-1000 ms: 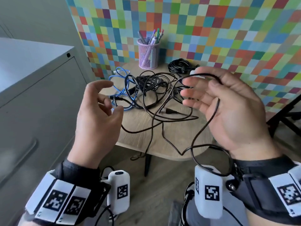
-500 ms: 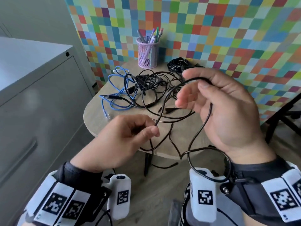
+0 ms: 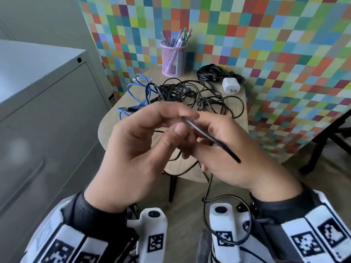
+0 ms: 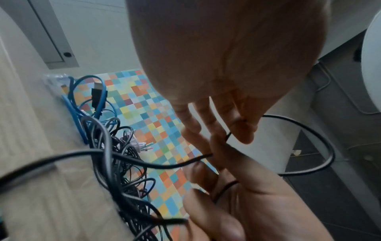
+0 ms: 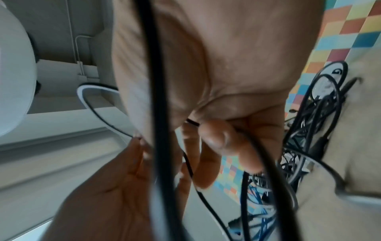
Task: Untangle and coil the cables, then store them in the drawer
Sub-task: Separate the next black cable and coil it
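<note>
My left hand (image 3: pixel 176 125) and right hand (image 3: pixel 207 133) meet above the near edge of the small wooden table (image 3: pixel 110 128). Both hold the same thin black cable (image 3: pixel 218 143), which slants across my right hand's fingers. In the left wrist view the left thumb and fingers (image 4: pixel 245 130) pinch that cable (image 4: pixel 164 166). In the right wrist view the right thumb (image 5: pixel 222 141) presses it against the fingers. The cable hangs in a loop (image 3: pixel 228 198) by my right wrist and runs back into the black tangle (image 3: pixel 190 93) on the table. A blue cable (image 3: pixel 136 92) lies tangled at its left.
A coiled black cable (image 3: pixel 210 72) and a white charger (image 3: pixel 230 85) lie at the table's back right, and a pink mesh pen cup (image 3: pixel 172 57) stands behind. A grey drawer cabinet (image 3: pixel 47 111) stands to the left, a dark chair leg (image 3: pixel 322 141) to the right.
My left hand rose and moved right to meet the right hand. The wide loop the right hand held has been drawn in between both hands.
</note>
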`<state>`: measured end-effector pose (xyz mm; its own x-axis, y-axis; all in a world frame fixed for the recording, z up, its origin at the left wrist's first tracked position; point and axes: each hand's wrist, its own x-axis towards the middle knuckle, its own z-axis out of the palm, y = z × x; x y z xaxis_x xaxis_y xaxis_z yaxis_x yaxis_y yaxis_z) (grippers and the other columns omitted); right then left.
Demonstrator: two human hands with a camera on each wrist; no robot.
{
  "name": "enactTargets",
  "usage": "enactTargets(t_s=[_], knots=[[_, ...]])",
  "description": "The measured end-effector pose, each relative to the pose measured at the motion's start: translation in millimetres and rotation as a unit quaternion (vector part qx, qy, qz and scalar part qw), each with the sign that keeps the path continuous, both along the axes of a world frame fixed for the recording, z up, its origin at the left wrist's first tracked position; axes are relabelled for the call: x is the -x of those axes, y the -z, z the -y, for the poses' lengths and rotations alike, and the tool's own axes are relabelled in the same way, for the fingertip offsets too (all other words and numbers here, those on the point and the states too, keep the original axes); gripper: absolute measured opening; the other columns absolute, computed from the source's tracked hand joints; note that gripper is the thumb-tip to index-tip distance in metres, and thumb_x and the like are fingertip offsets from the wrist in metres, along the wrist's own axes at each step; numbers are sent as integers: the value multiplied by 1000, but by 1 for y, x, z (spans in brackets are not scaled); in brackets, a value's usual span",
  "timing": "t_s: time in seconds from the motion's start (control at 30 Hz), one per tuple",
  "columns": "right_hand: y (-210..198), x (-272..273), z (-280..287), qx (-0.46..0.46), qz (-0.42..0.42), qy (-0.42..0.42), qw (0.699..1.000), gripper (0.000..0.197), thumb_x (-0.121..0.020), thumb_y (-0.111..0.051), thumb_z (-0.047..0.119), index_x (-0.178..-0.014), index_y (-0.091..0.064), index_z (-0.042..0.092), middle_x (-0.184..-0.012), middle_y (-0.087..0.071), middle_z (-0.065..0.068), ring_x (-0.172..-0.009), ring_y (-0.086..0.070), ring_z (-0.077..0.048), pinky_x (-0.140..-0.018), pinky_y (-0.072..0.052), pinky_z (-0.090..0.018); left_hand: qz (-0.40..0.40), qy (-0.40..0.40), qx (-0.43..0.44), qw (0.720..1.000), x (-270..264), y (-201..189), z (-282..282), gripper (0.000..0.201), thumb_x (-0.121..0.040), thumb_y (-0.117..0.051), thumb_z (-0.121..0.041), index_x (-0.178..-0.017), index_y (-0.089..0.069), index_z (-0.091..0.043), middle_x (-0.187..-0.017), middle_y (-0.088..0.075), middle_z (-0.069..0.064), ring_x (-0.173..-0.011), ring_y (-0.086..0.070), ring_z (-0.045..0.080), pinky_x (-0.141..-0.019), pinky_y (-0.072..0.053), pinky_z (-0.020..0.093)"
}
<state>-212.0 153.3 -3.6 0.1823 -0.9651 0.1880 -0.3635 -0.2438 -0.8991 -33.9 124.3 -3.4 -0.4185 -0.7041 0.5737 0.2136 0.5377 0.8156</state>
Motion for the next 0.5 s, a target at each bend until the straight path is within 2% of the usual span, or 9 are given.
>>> enactTargets(t_s=[0.07,0.13,0.17,0.2,0.23,0.3,0.37,0.43,0.5], knots=[[4,-2,3,12,32,39,999,15,-101,-69,18,-89,-70,27,-68,-68,3,-54,-61,-9,-54,-46,-24,5,-18,4,1000,-1,3,4,26,-100,-57,-2,-125,-61,-7,-89,-61,19,-84,-61,30,-80,-51,44],[6,-1,5,22,85,55,995,13,-104,-65,18,-93,-72,16,-76,-73,-2,-59,-67,-32,-50,-49,-38,28,-43,12,999,-2,8,11,38,-99,-61,-8,-136,-55,-12,-93,-55,10,-92,-57,22,-90,-46,34],[6,0,6,33,120,57,991,12,-104,-64,17,-96,-73,13,-82,-76,-5,-63,-67,-42,-49,-52,-41,47,-38,-1,998,-3,10,15,43,-98,-63,-14,-140,-53,-18,-97,-54,10,-96,-58,23,-93,-46,35],[5,1,6,44,151,63,986,11,-103,-64,17,-97,-73,14,-87,-78,-7,-62,-67,-43,-48,-53,-41,79,-24,-22,996,-4,13,17,43,-97,-63,-21,-140,-54,-23,-100,-57,8,-98,-60,23,-95,-46,35],[3,3,6,52,180,70,980,11,-101,-64,19,-96,-74,16,-90,-79,-9,-56,-65,-37,-48,-53,-39,124,-10,-42,991,-4,15,18,39,-97,-63,-26,-136,-58,-25,-98,-60,3,-96,-62,19,-92,-47,31],[-1,6,5,60,242,79,965,12,-99,-63,23,-95,-74,19,-92,-79,-12,-48,-61,-25,-47,-52,-33,207,-18,-58,976,-3,19,18,23,-98,-58,-31,-118,-68,-26,-84,-65,-3,-80,-62,12,-77,-47,20],[-3,13,6,67,287,92,951,14,-101,-60,20,-96,-73,19,-93,-80,-12,-45,-57,-19,-47,-50,-30,225,-68,-57,970,-4,21,20,21,-97,-53,-36,-96,-72,-27,-71,-66,-2,-62,-57,7,-61,-43,16],[-4,21,7,67,290,120,947,17,-105,-56,15,-98,-71,17,-94,-80,-10,-45,-56,-15,-47,-49,-30,191,-121,-57,973,-7,21,24,25,-99,-51,-36,-84,-69,-24,-64,-65,1,-54,-54,15,-53,-43,25],[-3,28,9,56,269,150,950,16,-105,-55,10,-103,-70,14,-94,-79,-10,-50,-58,-12,-49,-51,-31,103,-150,-77,980,-9,20,30,27,-103,-51,-28,-83,-66,-17,-62,-59,2,-57,-61,29,-65,-57,43]])
